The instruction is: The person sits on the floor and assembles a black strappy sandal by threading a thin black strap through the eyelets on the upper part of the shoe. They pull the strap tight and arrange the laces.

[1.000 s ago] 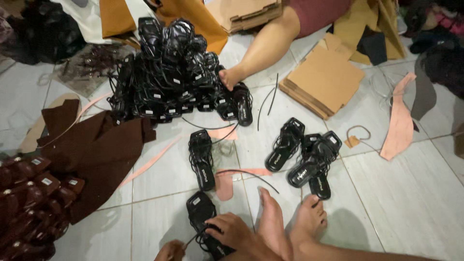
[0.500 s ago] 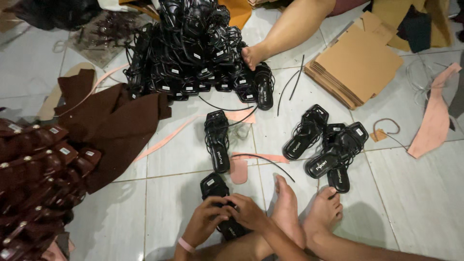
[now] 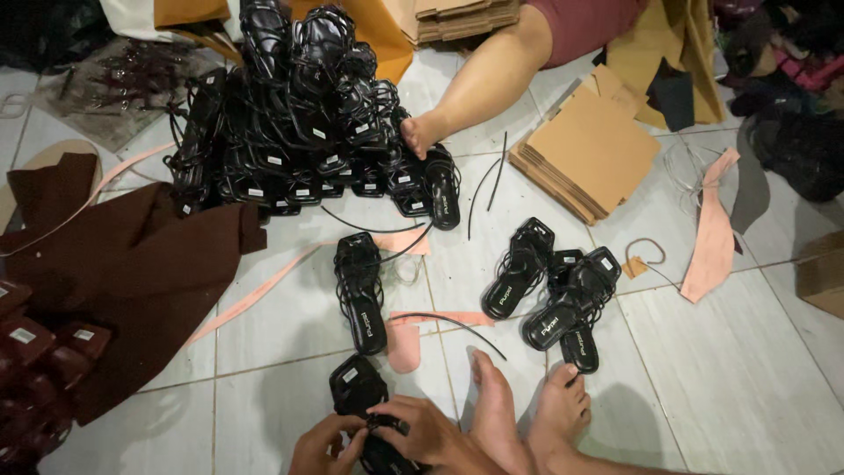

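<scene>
At the near edge of the floor, both hands grip one black sandal (image 3: 359, 387), left hand (image 3: 321, 446) on its left, right hand (image 3: 431, 431) closed over its near strap, toe pointing far.

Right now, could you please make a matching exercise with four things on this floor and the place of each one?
Things:
1. black sandal
2. sandal pile
3. brown cloth
4. flat cardboard stack

Places:
A. right of the other person's foot
B. in both hands
C. left side of the tiles
D. top centre

Pairs: 1-B, 2-D, 3-C, 4-A
</scene>
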